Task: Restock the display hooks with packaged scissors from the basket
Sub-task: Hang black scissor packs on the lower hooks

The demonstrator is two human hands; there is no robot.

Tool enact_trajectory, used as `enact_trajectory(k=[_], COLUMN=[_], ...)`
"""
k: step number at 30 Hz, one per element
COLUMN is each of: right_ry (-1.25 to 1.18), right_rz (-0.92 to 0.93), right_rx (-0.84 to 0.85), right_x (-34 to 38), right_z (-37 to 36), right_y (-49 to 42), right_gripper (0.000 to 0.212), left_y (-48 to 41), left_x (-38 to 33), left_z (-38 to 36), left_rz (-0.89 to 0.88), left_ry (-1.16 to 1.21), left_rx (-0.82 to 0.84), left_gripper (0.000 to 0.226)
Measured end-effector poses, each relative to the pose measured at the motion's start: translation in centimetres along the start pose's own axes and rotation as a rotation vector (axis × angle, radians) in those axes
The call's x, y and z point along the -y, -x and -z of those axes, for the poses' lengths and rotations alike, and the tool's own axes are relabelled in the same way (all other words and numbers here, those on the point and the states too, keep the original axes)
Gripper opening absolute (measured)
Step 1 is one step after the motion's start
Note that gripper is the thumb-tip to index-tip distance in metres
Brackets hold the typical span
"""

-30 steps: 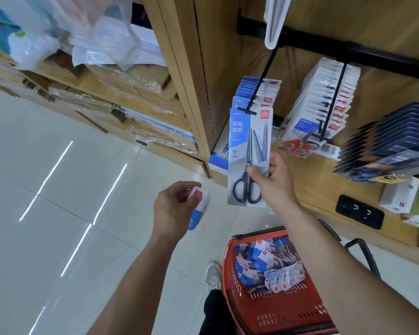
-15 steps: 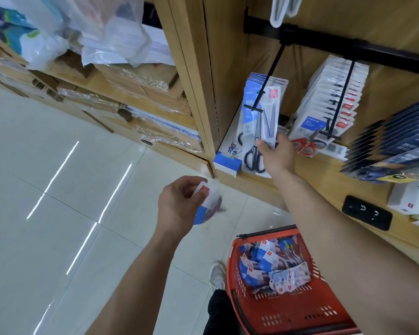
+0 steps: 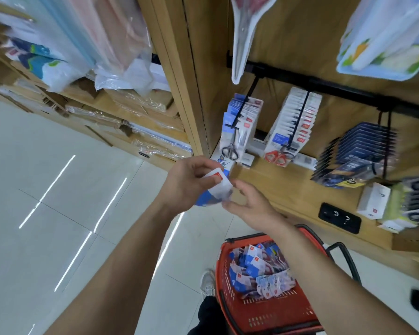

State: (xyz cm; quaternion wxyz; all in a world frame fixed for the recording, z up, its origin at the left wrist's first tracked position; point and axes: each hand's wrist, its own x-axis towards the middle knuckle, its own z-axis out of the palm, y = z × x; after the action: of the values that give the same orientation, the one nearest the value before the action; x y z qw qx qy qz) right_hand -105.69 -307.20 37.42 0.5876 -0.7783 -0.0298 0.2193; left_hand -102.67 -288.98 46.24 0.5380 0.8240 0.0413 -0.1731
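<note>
The left hand [image 3: 186, 184] has its grip closed round a small blue-and-white pack [image 3: 215, 189] with a red tag at its top corner, fingers curled over the upper edge. The pack is held in the air, in front of the shelf edge and above the floor. The right hand [image 3: 252, 206] is just right of it, fingers bent and thumb turned toward the pack's lower right edge. Motion blur hides the contact, so I cannot tell whether this grip is pinching the pack or only close to it.

Below the right forearm, near the person, stands a red basket [image 3: 271, 315] holding a loose heap of packaged scissors [image 3: 257, 269], blue and white with red tags. A pale shoe [image 3: 207, 284] shows just left of it on the tiled floor [image 3: 58, 189].

Farther off, a black rail [image 3: 324, 83] crosses the wooden back panel. From it a left hook [image 3: 242, 106] carries a row of packs, the front one showing black-handled scissors [image 3: 232, 151]. To the right, a second hook [image 3: 300, 117] carries packs of red-handled scissors [image 3: 278, 157]. Farther right again hangs a row of dark packs [image 3: 356, 155]. All three rows hang over the wooden shelf [image 3: 276, 189].
</note>
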Motion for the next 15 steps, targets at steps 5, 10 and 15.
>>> enact_trajectory(k=[5, 10, 15], right_ry=[-0.092, -0.278, -0.327], right_rz=[0.051, 0.071, 0.095], right_rx=[-0.084, -0.242, -0.377], right_x=[4.4, 7.9, 10.1], right_z=[3.7, 6.8, 8.8], right_y=[4.0, 8.3, 11.5], right_gripper=[0.013, 0.016, 0.014], left_y=[1.9, 4.5, 6.9], left_x=[-5.2, -7.5, -10.1], left_z=[-0.2, -1.3, -4.1], left_rz=[-0.085, -0.098, -0.139], left_ry=[0.050, 0.187, 0.209], left_rx=[-0.079, -0.121, -0.052], left_gripper=[0.013, 0.016, 0.015])
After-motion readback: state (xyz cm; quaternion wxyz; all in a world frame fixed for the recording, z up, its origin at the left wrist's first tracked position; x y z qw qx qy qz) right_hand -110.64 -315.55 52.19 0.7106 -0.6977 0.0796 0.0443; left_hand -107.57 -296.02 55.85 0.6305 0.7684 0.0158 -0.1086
